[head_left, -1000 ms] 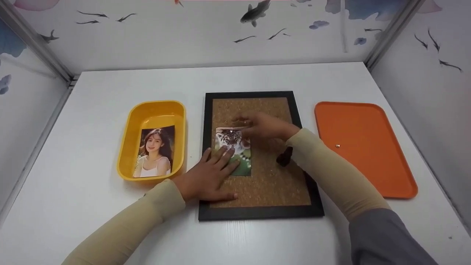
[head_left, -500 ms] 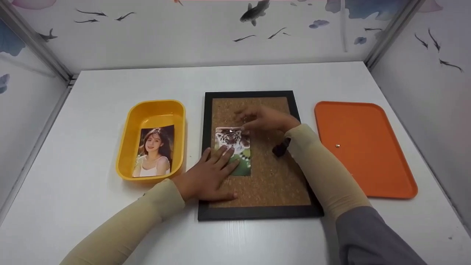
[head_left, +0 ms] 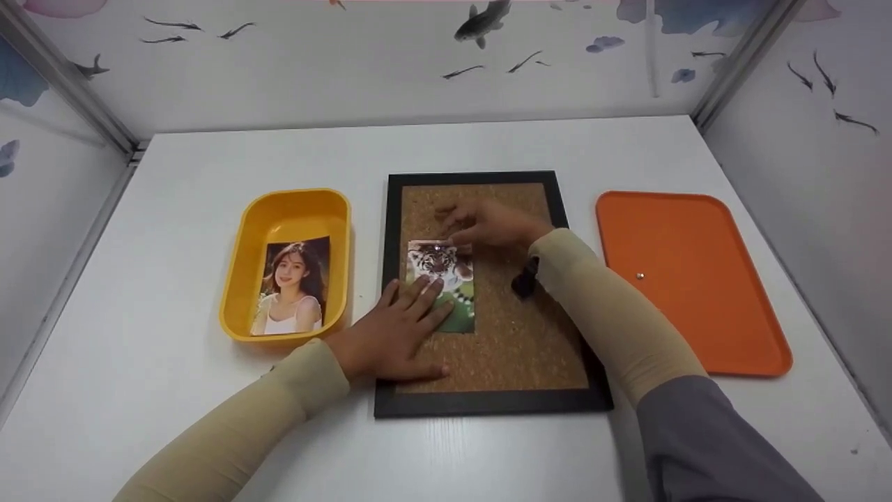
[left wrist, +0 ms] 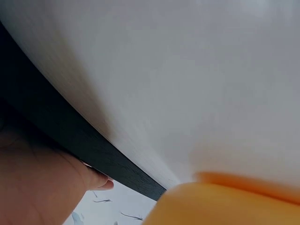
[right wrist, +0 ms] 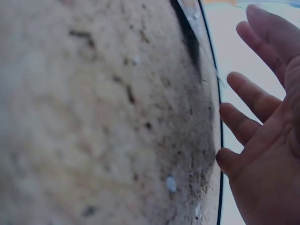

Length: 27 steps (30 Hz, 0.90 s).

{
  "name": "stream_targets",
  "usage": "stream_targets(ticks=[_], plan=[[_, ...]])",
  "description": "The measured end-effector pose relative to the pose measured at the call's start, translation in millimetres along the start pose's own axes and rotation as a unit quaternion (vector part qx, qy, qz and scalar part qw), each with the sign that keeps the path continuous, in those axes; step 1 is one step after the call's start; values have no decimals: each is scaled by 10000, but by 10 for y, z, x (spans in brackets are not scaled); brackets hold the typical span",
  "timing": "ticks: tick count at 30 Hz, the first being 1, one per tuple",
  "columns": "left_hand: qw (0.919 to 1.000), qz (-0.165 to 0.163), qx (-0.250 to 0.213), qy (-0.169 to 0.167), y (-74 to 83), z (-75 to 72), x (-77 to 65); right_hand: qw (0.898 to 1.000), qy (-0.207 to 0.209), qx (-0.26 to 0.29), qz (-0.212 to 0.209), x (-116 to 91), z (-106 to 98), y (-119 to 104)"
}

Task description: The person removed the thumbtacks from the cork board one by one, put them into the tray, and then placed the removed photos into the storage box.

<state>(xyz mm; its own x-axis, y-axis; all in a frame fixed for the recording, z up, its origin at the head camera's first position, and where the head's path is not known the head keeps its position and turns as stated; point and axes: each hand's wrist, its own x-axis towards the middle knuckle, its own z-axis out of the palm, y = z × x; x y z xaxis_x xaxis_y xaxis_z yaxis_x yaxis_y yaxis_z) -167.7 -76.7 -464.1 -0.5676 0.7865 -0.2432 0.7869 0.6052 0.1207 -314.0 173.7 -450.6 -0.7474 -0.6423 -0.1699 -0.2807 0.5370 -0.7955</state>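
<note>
A tiger photo (head_left: 460,314) lies on the left half of a cork board (head_left: 516,355) with a black frame. A small shiny thumbtack (head_left: 437,248) sits near the photo's top edge. My left hand (head_left: 397,338) rests with spread fingers on the photo's lower left, its thumb on the cork. Just above the photo's top right corner hovers my right hand (head_left: 498,223), its thumb tip close beside the thumbtack. In the right wrist view the right hand (right wrist: 262,126) has loosely bent fingers, apart from each other, with nothing between them.
Left of the board stands a yellow bin (head_left: 339,258) with a portrait photo (head_left: 293,289) in it. An orange tray (head_left: 704,300) on the right bears one small shiny tack (head_left: 640,276). White patterned panels (head_left: 390,70) border the white table (head_left: 174,390).
My right hand has shifted slightly left and away from me, its thumb lifting off toward the photo's top edge. The left hand has stayed in place on the photo.
</note>
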Motion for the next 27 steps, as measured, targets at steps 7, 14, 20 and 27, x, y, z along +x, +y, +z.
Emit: stream_targets(ticks=[7, 14, 20, 27], plan=[[10000, -26, -35, 68, -8, 11, -4, 9999, -126, 1, 103, 46, 38, -7], [10000, -47, -7, 31, -6, 4, 1, 9974, -544, -481, 15, 83, 37, 5], [10000, -55, -3, -14, 1, -4, 11, 9965, -612, -559, 63, 89, 43, 2], [10000, -26, -35, -15, 7, -3, 6, 9903, -675, -1215, 22, 102, 95, 3]])
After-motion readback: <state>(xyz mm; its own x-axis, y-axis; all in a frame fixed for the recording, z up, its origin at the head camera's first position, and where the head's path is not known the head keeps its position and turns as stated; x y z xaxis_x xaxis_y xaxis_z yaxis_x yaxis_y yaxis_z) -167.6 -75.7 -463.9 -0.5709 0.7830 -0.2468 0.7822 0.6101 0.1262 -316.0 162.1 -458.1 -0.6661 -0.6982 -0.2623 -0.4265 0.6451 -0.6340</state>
